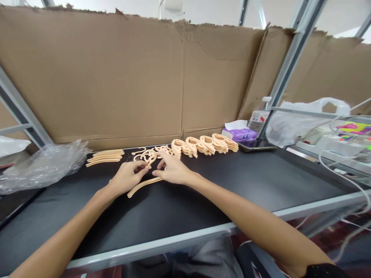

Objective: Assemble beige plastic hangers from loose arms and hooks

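My left hand [131, 175] is closed, thumb and fingertips pinching a beige curved hook piece [152, 159] that looks like plastic. Just to its right, my right hand [174, 170] has thumb and fingers apart, its fingertips close beside the hook piece; whether they touch it I cannot tell. Under both hands lies a long curved beige strip [144, 185], its right end hidden by my right hand. Behind the hands is a loose heap of similar hooks [141, 151]. Several stacks of beige looped pieces [202, 146] stand in a row to the right.
More curved strips [106, 156] lie side by side at the back left, near crumpled clear plastic [49, 166]. At the back right are a purple tissue pack [242, 133], a bottle [259, 117] and a dark tablet [256, 145]. Cardboard [121, 77] walls the black tabletop [232, 185].
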`<action>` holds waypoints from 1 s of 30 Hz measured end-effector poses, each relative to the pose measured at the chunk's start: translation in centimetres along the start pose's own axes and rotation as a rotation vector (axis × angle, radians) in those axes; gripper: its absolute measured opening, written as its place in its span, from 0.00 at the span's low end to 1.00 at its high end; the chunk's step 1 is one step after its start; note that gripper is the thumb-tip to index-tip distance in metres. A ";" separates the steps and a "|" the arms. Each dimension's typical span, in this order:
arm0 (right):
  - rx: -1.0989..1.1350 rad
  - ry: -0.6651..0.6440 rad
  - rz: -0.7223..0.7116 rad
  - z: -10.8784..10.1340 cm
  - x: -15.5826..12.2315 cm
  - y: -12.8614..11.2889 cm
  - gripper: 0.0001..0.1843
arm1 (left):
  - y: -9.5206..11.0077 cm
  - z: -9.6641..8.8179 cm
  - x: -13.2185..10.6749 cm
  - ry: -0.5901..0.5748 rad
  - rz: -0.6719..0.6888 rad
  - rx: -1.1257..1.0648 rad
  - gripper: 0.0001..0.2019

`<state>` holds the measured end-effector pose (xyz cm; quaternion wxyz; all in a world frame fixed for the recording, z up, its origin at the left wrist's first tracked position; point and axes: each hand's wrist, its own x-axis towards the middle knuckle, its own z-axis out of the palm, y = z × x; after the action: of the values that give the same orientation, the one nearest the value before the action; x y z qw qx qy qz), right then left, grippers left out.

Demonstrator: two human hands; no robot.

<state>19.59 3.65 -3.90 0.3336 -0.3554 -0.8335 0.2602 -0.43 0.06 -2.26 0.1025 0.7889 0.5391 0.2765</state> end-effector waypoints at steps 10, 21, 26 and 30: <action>-0.437 -0.107 -0.180 -0.2 -0.6 -1.8 0.08 | -2.3 0.0 0.7 0.139 -0.112 -0.115 0.23; 0.003 0.164 0.053 -0.9 0.4 -1.4 0.06 | -1.6 0.4 0.5 0.101 -0.107 -0.253 0.27; 0.432 0.167 0.159 -0.2 0.8 -1.4 0.10 | -1.1 0.6 0.2 0.081 -0.088 -0.160 0.26; 0.682 0.158 0.202 0.1 0.9 -1.6 0.15 | -0.9 0.9 0.1 0.122 -0.067 -0.116 0.26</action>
<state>18.42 3.31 -2.53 0.4691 -0.3232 -0.6313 0.5263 -0.59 0.65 -3.41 0.1240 0.7448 0.5537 0.3513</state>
